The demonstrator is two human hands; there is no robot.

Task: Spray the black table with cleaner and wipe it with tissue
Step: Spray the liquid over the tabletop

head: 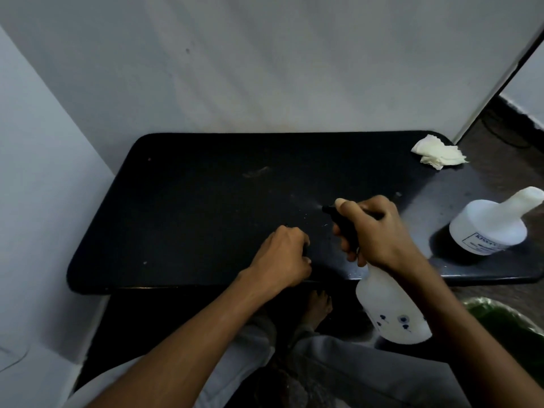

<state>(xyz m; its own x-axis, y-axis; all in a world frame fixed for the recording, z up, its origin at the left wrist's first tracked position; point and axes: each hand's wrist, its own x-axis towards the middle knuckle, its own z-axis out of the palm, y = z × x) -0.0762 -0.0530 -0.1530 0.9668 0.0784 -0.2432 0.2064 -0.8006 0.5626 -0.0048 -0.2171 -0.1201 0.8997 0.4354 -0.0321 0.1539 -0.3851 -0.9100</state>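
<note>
White walls enclose the black table [191, 207]. A spray bottle [391, 313] is gripped by the right hand [374, 231]. The left hand [282, 254] is rested on the table, fingers curled, nothing held.

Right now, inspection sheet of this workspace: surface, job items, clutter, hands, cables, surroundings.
Surface: black table with smudges, specks and fine droplets near its middle.
Job's things: spray bottle tilted, black nozzle pointing left over the table, a faint mist at its tip; crumpled tissue lying untouched at the far right corner.
Clutter: second white bottle, labelled, standing on the right end of the table.
Hands: right hand grips the spray head; left hand curled, resting at the near edge, holding nothing visible.
Cables: dark cable on the floor beyond the far right corner.
Surroundings: white walls behind and to the left; green-lined bin at lower right.
</note>
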